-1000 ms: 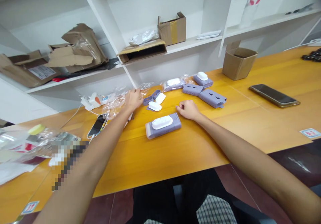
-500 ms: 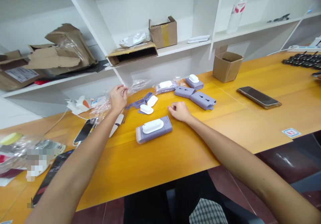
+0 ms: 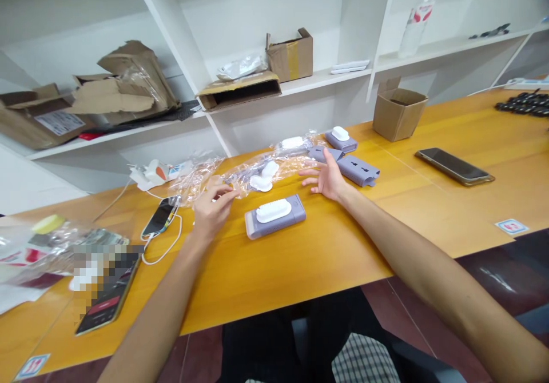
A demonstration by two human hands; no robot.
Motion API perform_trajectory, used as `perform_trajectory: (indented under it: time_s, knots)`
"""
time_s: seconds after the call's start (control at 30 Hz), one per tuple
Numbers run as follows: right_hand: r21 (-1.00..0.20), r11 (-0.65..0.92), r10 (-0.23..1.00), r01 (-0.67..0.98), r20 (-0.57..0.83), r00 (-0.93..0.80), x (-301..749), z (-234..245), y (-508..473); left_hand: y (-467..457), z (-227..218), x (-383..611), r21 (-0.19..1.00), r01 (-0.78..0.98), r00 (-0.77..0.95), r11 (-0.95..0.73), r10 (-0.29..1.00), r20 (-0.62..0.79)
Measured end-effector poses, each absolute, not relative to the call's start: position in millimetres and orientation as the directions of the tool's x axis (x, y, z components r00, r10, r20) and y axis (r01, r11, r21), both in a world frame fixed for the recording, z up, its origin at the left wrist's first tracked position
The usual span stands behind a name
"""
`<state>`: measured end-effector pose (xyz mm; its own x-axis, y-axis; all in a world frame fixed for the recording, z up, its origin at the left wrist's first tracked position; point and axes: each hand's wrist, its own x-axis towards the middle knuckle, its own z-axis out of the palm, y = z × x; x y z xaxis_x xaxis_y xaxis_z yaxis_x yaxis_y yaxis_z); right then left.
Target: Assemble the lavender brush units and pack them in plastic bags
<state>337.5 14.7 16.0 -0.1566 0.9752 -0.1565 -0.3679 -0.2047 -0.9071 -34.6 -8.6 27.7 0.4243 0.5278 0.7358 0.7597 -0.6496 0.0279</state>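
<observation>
My left hand pinches the near edge of a clear plastic bag, which spreads over small white oval pieces and some purple parts. At the bag's right end is my right hand, palm facing left, its fingers spread and the thumb up. In front of both hands lies a purple box-shaped device with a white bristled oval piece on top and a clear end cap. Beyond my right hand are purple perforated sleeves with slots. A similar purple block with a white oval top sits farther back.
More crumpled plastic lies left, by a white power strip and a charging phone. A larger phone is near the left front. On the right are another phone and an open cardboard box. Shelves stand behind.
A clear plastic bag now stretches over the small pieces. My left hand has come nearer, pinching its edge. My right hand has gone from curled to spread. The view has shifted slightly left.
</observation>
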Motion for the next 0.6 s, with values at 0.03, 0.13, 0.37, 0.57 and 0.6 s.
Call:
perform_trajectory:
  time_s: [0.03, 0.13, 0.37, 0.57, 0.6]
  knots:
    - [-0.911, -0.209, 0.975, -0.357, -0.168, -0.143, 339.0, 15.5, 15.8, -8.3, 29.1, -34.9, 0.038, 0.757, 0.427, -0.652, 0.538, 0.727]
    - [-0.917, -0.204, 0.979, -0.344, -0.194, -0.065, 341.1, 11.3, 19.5, -8.3, 32.5, -36.0, 0.089, 0.756, 0.434, -0.648, 0.599, 0.673]
    - [-0.926, -0.157, 0.981, -0.342, -0.187, 0.056, 342.8, 5.0, 23.2, -1.1, 38.9, -53.1, 0.178, 0.748, 0.396, -0.639, 0.646, 0.652]
    - [-0.939, -0.148, 0.987, -0.31, -0.161, 0.019, 343.5, 1.0, 22.7, 3.4, 36.0, -57.2, 0.348, 0.725, 0.271, -0.594, 0.712, 0.648]
    - [-0.942, -0.147, 0.988, -0.302, -0.157, 0.006, 343.1, -0.1, 22.6, 4.5, 33.6, -55.6, 0.436, 0.703, 0.206, -0.563, 0.747, 0.632]
